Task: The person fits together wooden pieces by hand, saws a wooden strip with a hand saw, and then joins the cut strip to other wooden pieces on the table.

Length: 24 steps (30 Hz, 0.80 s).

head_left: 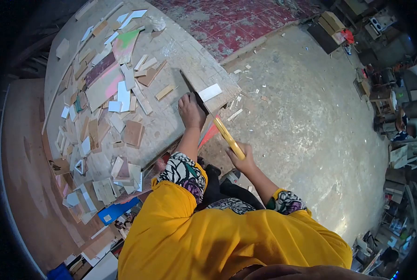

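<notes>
A handsaw with a yellow handle (228, 136) and a thin dark blade (189, 83) crosses the corner of the wooden table. My right hand (244, 157) is closed around the lower end of that handle, just off the table's edge. My left hand (192, 112) rests on the tabletop close beside the blade, its fingers bent down; what lies under them is hidden. Just across the blade from it, near the corner, lies a small white-faced strip of wood (210, 92). A short light wood offcut (165, 92) lies to the left of the blade.
Wood offcuts (124, 95) cover the table's left part, some painted pink and green. Scraps (235, 114) litter the concrete floor (302, 126) beside the corner. A cardboard box (332, 23) stands at the back right. Another person (403, 128) is at the far right among stacked wood.
</notes>
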### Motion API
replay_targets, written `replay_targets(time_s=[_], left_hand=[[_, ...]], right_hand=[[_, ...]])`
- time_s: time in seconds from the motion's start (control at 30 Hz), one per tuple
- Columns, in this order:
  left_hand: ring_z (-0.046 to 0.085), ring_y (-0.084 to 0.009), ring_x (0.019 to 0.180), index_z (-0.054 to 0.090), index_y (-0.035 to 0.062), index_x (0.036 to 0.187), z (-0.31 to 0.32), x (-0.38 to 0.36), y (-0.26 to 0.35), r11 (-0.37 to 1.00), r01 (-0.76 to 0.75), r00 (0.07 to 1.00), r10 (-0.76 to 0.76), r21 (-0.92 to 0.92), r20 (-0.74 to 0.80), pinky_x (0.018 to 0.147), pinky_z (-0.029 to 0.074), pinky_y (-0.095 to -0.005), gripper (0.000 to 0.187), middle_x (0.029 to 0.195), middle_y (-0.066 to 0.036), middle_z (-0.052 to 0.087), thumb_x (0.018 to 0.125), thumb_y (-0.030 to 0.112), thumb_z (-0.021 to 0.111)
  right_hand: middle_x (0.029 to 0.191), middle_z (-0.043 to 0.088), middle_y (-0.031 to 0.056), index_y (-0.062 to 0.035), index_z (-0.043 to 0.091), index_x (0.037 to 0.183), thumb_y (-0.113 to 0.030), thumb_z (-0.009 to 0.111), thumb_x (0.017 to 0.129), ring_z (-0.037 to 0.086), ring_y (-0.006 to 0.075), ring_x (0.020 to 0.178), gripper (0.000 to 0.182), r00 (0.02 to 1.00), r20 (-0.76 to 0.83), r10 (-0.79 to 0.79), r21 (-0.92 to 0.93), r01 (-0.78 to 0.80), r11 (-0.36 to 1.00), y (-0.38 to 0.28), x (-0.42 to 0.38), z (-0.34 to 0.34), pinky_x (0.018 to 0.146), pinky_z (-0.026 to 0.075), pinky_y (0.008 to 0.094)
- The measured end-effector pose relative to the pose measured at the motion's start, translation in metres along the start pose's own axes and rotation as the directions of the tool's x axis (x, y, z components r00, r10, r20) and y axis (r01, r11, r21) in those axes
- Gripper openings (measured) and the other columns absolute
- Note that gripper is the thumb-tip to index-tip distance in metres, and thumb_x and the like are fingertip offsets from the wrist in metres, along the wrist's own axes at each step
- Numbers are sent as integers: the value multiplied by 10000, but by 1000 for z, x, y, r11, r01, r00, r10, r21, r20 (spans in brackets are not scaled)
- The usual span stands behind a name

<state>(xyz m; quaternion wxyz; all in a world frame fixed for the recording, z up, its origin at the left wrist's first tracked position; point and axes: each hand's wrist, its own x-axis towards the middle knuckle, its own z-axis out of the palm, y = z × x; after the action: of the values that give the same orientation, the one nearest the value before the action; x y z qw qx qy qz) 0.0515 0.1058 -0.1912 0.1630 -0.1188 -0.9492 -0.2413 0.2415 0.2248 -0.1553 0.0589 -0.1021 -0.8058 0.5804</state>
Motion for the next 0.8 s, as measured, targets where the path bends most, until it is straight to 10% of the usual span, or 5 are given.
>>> replay_targets(time_s=[0.3,0.43,0.67,0.73,0.8], left_hand=[[469,-285,1024,572,59,1062,15,10,-20,999,38,996,-37,-7,76,883,382,-385,312,1066,-88,512,763,81,482],[476,-284,1009,579,61,1051,12,6,-16,999,-25,999,26,24,-34,878,388,-377,296,1071,-87,521,771,75,484],[456,-287,1050,586,62,1046,23,6,-28,998,-63,998,63,7,1,911,362,-398,329,1098,-100,509,722,105,541],[456,-288,1049,585,62,1046,14,7,-18,1000,-26,999,25,17,24,909,363,-398,337,1095,-97,509,714,105,546],[454,-294,1053,584,59,1040,6,14,-19,1000,-5,1000,5,7,-1,905,365,-403,368,1083,-89,513,673,93,569]], right_hand=[[527,453,124,-10,500,630,-110,610,777,442,188,440,209,990,-62,-130,-99,124,987,-9,-11,16,447,357,331],[593,535,176,-6,549,710,-144,632,763,530,340,511,169,992,29,123,0,-123,992,-9,-31,-7,477,403,359],[587,521,176,-23,577,748,-145,639,756,549,365,550,137,999,7,32,-155,-31,987,-17,-63,-11,495,423,381],[516,430,99,-12,508,642,-112,622,795,402,156,444,216,994,-104,-13,-5,12,1000,6,-16,18,443,336,323],[511,412,89,-15,499,636,-111,611,807,377,144,446,226,992,-108,-72,-3,72,997,3,5,22,441,326,322]])
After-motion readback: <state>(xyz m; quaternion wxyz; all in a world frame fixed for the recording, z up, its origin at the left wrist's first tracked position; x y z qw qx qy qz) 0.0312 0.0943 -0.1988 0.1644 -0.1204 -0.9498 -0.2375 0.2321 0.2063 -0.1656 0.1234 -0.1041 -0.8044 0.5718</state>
